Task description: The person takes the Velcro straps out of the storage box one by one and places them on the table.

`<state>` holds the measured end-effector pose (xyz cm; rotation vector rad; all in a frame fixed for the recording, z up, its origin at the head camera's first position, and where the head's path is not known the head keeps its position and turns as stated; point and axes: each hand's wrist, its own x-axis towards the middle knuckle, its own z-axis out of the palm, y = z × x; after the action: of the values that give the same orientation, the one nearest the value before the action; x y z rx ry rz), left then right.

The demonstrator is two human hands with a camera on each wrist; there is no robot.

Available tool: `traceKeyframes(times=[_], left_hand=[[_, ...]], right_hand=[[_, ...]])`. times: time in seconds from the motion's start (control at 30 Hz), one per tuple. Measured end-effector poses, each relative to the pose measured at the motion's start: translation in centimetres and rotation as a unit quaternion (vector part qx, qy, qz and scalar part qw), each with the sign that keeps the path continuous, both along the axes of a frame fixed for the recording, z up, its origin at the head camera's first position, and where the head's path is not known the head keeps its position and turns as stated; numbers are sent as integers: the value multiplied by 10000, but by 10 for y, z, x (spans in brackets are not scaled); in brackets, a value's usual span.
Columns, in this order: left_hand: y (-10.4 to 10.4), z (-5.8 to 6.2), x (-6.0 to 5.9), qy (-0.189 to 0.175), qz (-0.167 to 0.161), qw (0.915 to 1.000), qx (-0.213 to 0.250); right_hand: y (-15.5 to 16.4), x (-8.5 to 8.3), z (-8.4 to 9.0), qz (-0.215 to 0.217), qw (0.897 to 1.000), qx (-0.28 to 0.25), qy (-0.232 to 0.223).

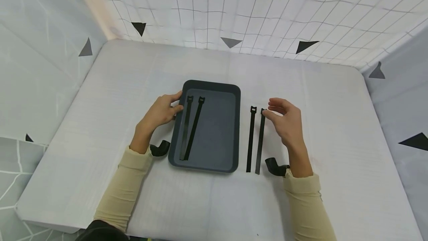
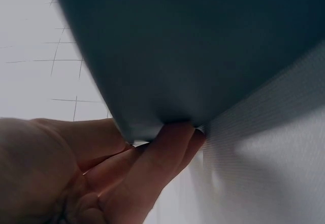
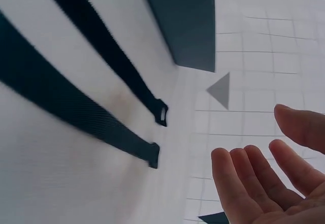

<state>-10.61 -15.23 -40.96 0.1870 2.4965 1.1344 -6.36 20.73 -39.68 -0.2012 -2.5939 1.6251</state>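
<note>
Head view | two straps (image 1: 255, 140) lay on desk (image 1: 334, 122) beside tray (image 1: 230, 92) | right hand (image 1: 287, 122) released, fingertips near outer strap | left hand (image 1: 160, 111) grasping tray rim | risk: nudging straps askew

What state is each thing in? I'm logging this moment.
Tray: flat on the table, left edge held by the left hand.
Two straps in tray: straight, side by side at its left.
Two straps on table: straight, side by side, right of the tray.
Right hand: open, fingertips at the top end of the nearer strap; contact unclear.
</note>
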Motion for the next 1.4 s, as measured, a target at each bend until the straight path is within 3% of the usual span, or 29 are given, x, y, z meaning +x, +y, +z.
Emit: traceKeyframes(times=[0.4,0.9,1.4], left_hand=[[-1,1,0,20,-17,10000,21],[0,-2,-1,-3,-49,9999,109],[-1,-3,-1,33,-79,9999,147]], right_hand=[[-9,5,13,358,9977,-278,496],[-25,4,22,510,9971,-461,324],[-45,5,24,827,9916,-972,228]])
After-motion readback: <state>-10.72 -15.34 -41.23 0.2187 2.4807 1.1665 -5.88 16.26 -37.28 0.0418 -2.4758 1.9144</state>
